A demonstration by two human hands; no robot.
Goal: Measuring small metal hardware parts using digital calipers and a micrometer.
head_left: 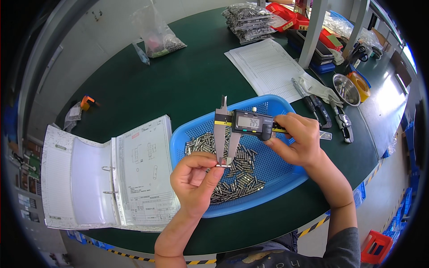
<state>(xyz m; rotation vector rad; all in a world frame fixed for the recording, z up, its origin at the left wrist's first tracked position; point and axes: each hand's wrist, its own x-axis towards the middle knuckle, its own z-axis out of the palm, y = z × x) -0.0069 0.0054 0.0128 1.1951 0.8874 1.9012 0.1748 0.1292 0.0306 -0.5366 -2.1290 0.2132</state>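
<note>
My right hand (298,137) is closed round the beam end of a digital caliper (250,122), with its lit display facing me. Between thumb and fingertips, my left hand (195,177) pinches a small metal pin (223,166), held sideways at the tips of the caliper jaws. Jaws and pin appear to touch; the exact contact is too small to tell. Both hands are above a blue perforated plastic basket (286,176). Many similar metal pins (243,172) lie loose in a heap on its left side and middle.
An open ring binder (147,178) with a technical drawing lies left of the basket. Paper sheets (268,67), micrometers (344,123), a white glove (315,87) and a metal bowl (346,89) are at the right. Bagged parts (248,22) are stacked behind, near a metal post (313,33).
</note>
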